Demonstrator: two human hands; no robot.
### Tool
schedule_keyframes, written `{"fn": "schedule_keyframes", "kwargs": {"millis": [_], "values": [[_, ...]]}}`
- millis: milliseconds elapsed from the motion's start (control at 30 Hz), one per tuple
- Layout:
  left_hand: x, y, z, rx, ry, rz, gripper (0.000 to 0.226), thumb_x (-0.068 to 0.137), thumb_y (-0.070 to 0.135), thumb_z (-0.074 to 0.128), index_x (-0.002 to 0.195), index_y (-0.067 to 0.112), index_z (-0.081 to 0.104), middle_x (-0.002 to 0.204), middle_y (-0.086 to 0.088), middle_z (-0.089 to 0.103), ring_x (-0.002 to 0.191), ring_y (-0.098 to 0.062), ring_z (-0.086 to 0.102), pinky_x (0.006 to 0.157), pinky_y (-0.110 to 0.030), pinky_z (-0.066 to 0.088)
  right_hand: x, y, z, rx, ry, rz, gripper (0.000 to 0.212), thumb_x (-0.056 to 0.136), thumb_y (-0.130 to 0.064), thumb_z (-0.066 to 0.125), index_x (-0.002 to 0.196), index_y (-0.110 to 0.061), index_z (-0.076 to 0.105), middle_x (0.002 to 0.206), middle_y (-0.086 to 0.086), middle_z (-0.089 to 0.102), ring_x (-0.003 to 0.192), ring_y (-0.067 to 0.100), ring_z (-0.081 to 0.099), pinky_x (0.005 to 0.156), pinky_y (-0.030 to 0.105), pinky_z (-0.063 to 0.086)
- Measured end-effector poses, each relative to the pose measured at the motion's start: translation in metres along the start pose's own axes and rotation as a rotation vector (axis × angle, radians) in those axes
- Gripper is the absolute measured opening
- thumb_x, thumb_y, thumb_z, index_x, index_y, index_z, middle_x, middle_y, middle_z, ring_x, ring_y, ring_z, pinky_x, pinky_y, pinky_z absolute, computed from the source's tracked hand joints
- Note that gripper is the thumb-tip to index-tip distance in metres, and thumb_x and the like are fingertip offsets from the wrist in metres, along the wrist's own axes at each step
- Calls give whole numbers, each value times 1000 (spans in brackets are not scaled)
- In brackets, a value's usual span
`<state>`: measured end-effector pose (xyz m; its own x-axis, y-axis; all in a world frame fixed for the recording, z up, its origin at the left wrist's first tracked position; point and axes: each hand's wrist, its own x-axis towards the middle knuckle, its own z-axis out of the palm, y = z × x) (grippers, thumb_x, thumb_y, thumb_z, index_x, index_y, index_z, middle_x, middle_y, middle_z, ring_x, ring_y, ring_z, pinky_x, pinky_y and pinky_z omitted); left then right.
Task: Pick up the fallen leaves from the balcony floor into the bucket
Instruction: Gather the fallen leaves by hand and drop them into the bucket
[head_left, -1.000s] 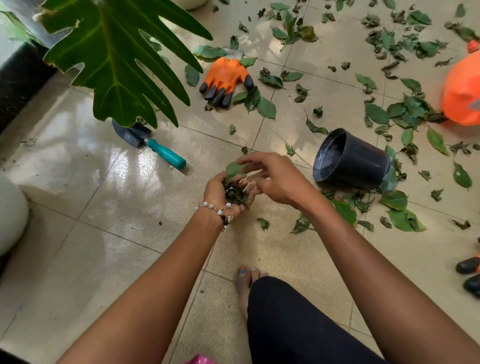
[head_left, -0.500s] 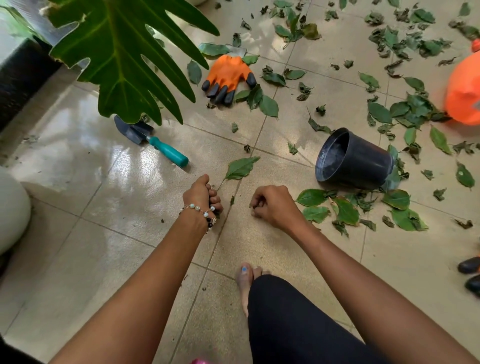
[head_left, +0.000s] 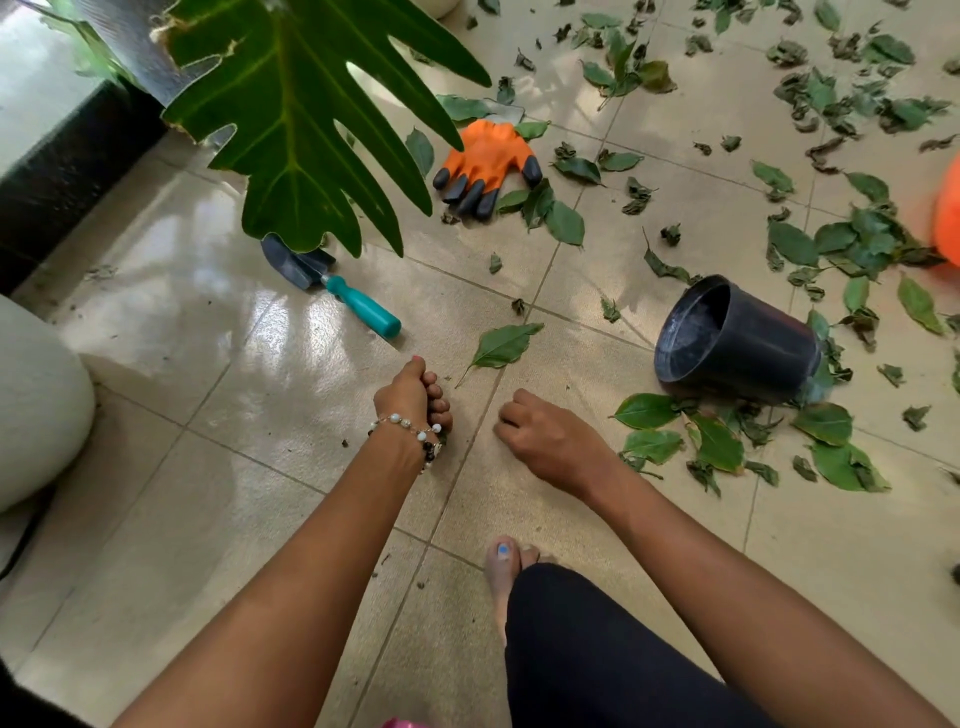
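My left hand (head_left: 413, 397) is down near the tiled floor (head_left: 291, 426), fingers curled tight into a fist, a beaded bracelet (head_left: 410, 428) round the wrist; something dark shows at the heel of the fist, but I cannot tell whether that is leaf scraps held inside or only the bracelet's dark beads. My right hand (head_left: 550, 441) rests just beside it, knuckles up and fingers bent under with the tips on the tile, and I cannot make out anything pinched in them. One large green leaf (head_left: 504, 345) lies flat on the floor just ahead of both hands, between them, nearer my left thumb, untouched by either hand. A cluster of broad leaves (head_left: 717, 441) lies to the right of my right hand, close to the wrist but apart from the fingers. The black bucket (head_left: 737, 338) is tipped on its side beyond that cluster, its open mouth turned toward the left, with leaves pressed against its lower wall and its far end. Many more fallen leaves (head_left: 857, 244) are scattered across the tiles further off and to the right. An orange glove (head_left: 488, 161) with dark fingertips lies palm down ahead, leaves around it, and a trowel (head_left: 332, 286) with a teal handle lies to its left, partly under the big lobed plant leaf (head_left: 301, 114) that hangs over the floor. My bare foot (head_left: 506, 566) and dark-clad knee are below my right forearm.
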<state>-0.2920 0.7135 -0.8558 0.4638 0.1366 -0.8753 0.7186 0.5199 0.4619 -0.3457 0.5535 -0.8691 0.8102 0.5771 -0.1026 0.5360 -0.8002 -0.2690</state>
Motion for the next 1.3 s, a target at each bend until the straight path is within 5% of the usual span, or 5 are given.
{"fn": "schedule_keyframes", "kwargs": {"millis": [300, 700, 900, 1100, 1300], "values": [[-4, -9, 18, 300, -139, 11, 63, 96, 57, 45, 83, -2, 65, 61, -14, 65, 40, -19, 58, 38, -19, 42, 31, 1, -46, 848, 378, 492, 12, 80, -6, 75, 92, -8, 75, 82, 1, 72, 70, 2, 66, 69, 12, 51], [7, 22, 21, 50, -36, -33, 42, 98, 36, 52, 61, 19, 43, 37, 6, 39, 27, -7, 31, 32, -10, 24, 57, 36, -19, 200, 52, 303, 45, 90, -25, 64, 134, -21, 55, 140, 5, 51, 130, 30, 41, 108, 40, 32], [14, 25, 18, 122, 34, 46, 42, 97, 40, 52, 64, 15, 51, 46, 3, 44, 34, -8, 35, 34, -13, 28, 52, 25, -1, -71, 185, 213, 20, 83, -1, 68, 102, -7, 71, 93, 7, 68, 87, 24, 58, 65, 34, 51], [7, 11, 31, 381, -103, 108, 69, 93, 67, 37, 80, 4, 62, 56, -4, 50, 44, -14, 43, 41, -19, 35, 63, 17, -34, 713, 608, 632, 14, 79, -12, 76, 86, -19, 66, 79, -6, 66, 76, 10, 63, 67, 22, 50], [6, 17, 48, 180, -153, 36, 57, 97, 57, 42, 80, 6, 62, 70, -11, 58, 49, -17, 52, 42, -21, 39, 70, 14, -54, 1055, 301, 455, 15, 90, -8, 63, 100, -9, 74, 93, 2, 73, 81, 13, 69, 66, 20, 55]]}}
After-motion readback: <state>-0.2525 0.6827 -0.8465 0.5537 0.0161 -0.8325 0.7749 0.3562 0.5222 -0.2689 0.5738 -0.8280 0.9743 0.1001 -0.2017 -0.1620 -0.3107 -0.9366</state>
